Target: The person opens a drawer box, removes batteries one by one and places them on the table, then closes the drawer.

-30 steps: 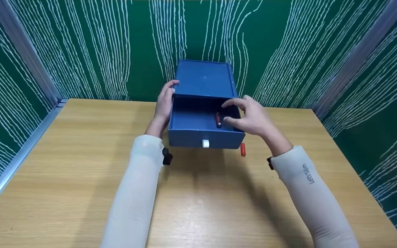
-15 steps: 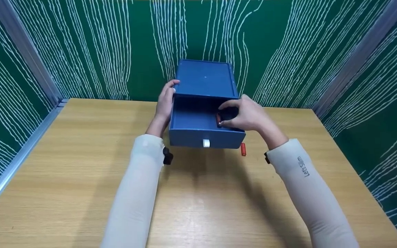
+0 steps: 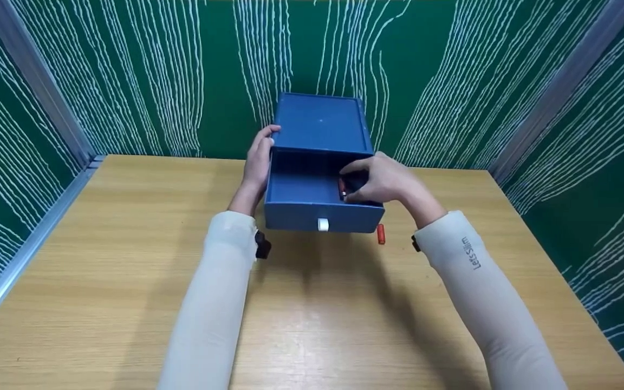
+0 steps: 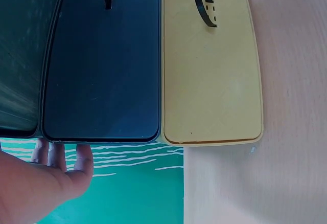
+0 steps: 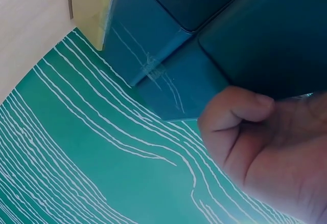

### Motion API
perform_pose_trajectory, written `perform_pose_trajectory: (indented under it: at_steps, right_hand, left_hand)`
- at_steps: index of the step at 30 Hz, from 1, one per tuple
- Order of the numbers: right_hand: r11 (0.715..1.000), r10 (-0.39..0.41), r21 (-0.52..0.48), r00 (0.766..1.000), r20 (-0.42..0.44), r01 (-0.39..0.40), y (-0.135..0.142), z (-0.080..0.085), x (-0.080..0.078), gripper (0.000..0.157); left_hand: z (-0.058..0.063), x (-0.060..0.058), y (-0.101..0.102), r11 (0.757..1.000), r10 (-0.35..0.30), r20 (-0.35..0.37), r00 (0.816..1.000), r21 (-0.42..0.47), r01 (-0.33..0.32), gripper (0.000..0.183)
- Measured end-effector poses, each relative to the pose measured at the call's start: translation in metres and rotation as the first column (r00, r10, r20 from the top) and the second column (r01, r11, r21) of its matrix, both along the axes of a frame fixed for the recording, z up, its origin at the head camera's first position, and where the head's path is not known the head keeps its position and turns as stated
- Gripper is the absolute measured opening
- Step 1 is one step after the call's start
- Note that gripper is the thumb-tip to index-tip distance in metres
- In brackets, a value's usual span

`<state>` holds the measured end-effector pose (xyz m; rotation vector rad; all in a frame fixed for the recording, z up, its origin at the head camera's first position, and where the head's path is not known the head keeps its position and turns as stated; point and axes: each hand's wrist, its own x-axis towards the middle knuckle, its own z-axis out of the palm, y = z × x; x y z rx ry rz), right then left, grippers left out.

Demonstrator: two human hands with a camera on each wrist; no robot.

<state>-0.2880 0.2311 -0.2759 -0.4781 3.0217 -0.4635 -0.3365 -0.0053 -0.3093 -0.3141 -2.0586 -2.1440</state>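
Note:
A stacked drawer unit (image 3: pixel 320 122) stands on the table with its blue top drawer (image 3: pixel 296 216) pulled out. My left hand (image 3: pixel 258 160) rests against the unit's left side, fingertips at the top edge; in the left wrist view its fingers (image 4: pixel 84 160) lie along the side. My right hand (image 3: pixel 385 179) reaches over the drawer's right wall. Thumb and fingers pinch a small red battery (image 3: pixel 342 187) at its two ends inside the drawer; the fingers partly cover it. In the right wrist view the bent thumb (image 5: pixel 240 106) shows but the battery is hidden.
A second red battery (image 3: pixel 381 234) lies on the wooden table (image 3: pixel 144 244) near the drawer's front right corner. A white pull tab (image 3: pixel 323 225) sticks out of the drawer front. Lower down are a dark drawer (image 4: pixel 102 81) and a yellow drawer (image 4: pixel 212 81). A green wall (image 3: pixel 225 81) stands behind.
My right hand has moved left and down into the drawer, and its thumb and fingers have closed in on the battery. My left hand has stayed at the unit's side.

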Motion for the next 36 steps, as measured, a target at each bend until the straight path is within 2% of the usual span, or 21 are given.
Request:
perform_pose_trajectory:
  at_steps: [9, 17, 25, 29, 33, 36]
  right_hand:
    - [0.999, -0.018, 0.046, 1.000, 0.001, 0.018, -0.004, 0.001, -0.002, 0.049]
    - [0.997, -0.006, 0.083, 1.000, -0.018, 0.008, -0.007, 0.000, -0.002, 0.048]
    - [0.997, -0.011, 0.075, 1.000, -0.013, 0.012, -0.007, 0.001, -0.003, 0.050]
    - [0.997, -0.022, 0.068, 1.000, 0.006, 0.021, -0.007, 0.000, -0.002, 0.049]
    - [0.997, -0.037, 0.063, 0.999, 0.016, 0.036, -0.007, 0.000, -0.001, 0.048]
    - [0.998, -0.036, 0.055, 0.999, 0.019, 0.035, -0.007, 0.000, -0.001, 0.047]
  left_hand:
    - [-0.001, -0.003, 0.000, 1.000, 0.002, 0.003, 1.000, 0.001, -0.002, 0.038]
    - [0.000, -0.002, -0.001, 1.000, 0.012, -0.006, 1.000, 0.019, -0.012, 0.038]
    - [-0.013, -0.019, -0.002, 1.000, 0.010, -0.014, 1.000, 0.024, -0.010, 0.036]
    - [-0.018, -0.023, -0.001, 1.000, 0.014, -0.014, 1.000, 0.017, -0.013, 0.036]
    - [-0.016, -0.021, -0.002, 1.000, 0.007, -0.008, 1.000, 0.016, -0.006, 0.036]
    - [-0.011, -0.014, -0.001, 1.000, -0.002, 0.002, 1.000, 0.015, 0.002, 0.036]
